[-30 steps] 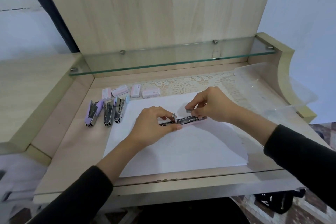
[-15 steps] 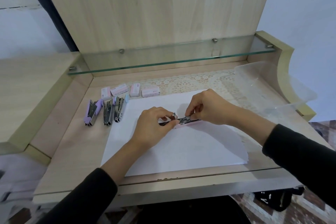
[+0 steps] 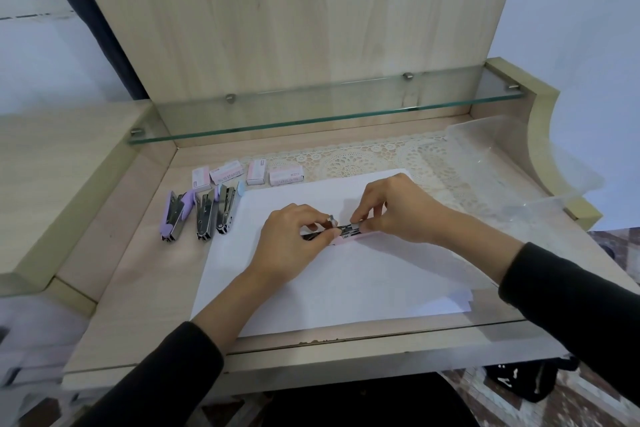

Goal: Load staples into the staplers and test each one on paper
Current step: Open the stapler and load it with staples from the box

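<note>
on the paper [image 3: 346,288], the opened pink stapler [image 3: 348,233] is held down by curled fingers of the left hand [image 3: 287,239] while its magazine is pinched by the right hand [image 3: 398,210]; staples, too small to be made out, are best seated flat before closing. three staplers [image 3: 204,215] lie beyond.

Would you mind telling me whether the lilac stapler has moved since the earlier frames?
No; the lilac stapler lies in the same spot beside the staple boxes.
</note>
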Demonstrator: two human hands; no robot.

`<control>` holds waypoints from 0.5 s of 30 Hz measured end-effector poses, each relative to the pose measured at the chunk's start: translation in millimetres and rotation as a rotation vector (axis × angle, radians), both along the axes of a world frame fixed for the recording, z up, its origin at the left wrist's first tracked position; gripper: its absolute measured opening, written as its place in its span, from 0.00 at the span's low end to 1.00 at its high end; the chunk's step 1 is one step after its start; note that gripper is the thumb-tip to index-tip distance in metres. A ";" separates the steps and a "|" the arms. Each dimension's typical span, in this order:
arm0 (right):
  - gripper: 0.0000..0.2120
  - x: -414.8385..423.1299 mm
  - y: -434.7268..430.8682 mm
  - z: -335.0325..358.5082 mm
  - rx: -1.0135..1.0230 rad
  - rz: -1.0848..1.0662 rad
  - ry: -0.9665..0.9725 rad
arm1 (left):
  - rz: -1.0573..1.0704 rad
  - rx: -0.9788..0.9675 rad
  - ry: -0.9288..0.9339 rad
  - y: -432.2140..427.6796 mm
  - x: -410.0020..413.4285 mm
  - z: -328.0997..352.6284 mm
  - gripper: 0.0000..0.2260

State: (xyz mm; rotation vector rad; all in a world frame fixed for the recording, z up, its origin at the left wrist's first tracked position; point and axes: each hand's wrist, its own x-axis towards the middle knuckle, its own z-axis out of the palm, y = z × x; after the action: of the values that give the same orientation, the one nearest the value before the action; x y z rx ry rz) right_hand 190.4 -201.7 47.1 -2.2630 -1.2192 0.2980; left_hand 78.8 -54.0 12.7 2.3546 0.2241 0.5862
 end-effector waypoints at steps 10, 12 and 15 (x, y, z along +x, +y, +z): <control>0.07 3.0 -11.1 -2.2 0.092 -0.057 0.003 | -0.004 0.030 0.003 -0.3 -0.5 2.0 0.04; 0.06 2.7 -12.3 -5.4 0.047 -0.038 -0.029 | -0.003 0.036 0.003 -0.2 -0.2 2.0 0.04; 0.07 1.2 -15.5 -5.0 0.051 -0.043 -0.006 | -0.005 0.038 0.008 0.1 0.2 2.4 0.04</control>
State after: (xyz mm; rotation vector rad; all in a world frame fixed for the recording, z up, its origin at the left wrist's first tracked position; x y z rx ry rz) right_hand 191.6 -217.1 42.1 -2.2448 -1.1666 0.2409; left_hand 78.9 -54.0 15.2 2.3936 0.2127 0.5830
